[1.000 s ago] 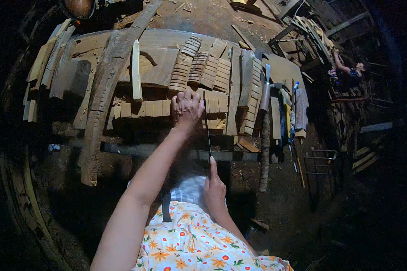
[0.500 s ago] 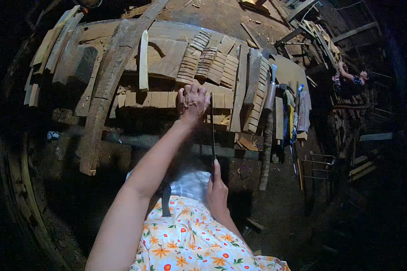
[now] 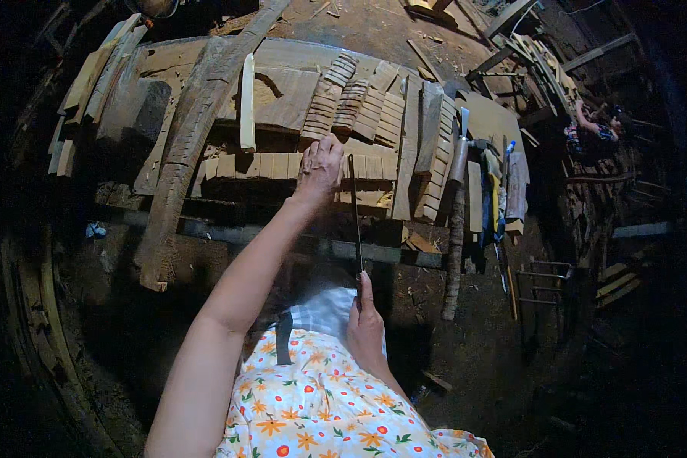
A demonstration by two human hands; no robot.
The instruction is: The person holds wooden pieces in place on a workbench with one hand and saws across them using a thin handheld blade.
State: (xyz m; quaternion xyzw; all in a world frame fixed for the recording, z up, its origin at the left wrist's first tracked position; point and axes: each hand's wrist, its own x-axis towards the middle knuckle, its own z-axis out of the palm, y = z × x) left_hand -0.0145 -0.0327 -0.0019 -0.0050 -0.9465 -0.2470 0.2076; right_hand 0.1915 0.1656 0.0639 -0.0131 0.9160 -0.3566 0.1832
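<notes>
A long wooden bar, marked across by evenly spaced lines, lies crosswise on the near part of the workbench. My left hand is closed over its middle, fingers curled on the top and far side. In my right hand, low and close to my body, is the handle end of a handsaw, with the thumb laid along its top. The thin dark blade, seen edge-on, points away from me, and its far end meets the bar just right of my left hand. The saw's teeth are hidden.
Beyond the bar lie several notched wooden strips and a pale stick. A rough beam crosses the bench at left. A hammer and other tools stand at the right edge. Another person is at far right.
My left hand and the saw blade have shifted slightly left along the bar. A small gap now shows between hand and blade. The whole view has shifted a little.
</notes>
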